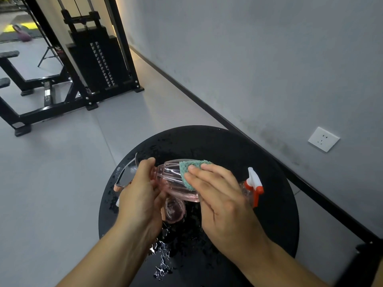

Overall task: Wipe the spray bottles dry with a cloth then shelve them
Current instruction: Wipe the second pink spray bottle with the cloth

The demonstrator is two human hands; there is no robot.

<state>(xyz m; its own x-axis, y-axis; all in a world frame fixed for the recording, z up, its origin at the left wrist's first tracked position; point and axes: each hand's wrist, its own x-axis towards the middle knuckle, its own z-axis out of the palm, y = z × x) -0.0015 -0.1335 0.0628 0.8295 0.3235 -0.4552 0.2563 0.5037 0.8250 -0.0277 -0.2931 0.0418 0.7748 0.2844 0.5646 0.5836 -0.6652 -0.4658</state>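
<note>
While the left hand (141, 195) grips the pink spray bottle (176, 181), straight right-hand fingers (207, 175) press a teal cloth (191, 168) against it.

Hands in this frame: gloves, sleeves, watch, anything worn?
Nothing worn that shows. Left hand and right hand are bare, no gloves, no rings visible. Both forearms are bare to the bottom edge of the frame: no sleeves, watch or bands in view.

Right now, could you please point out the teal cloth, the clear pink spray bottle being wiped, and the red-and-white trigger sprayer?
teal cloth (191, 166): head view, its fuzzy top.
clear pink spray bottle (170, 176): head view, ribbed body.
red-and-white trigger sprayer (255, 184): head view, nozzle head.
</note>
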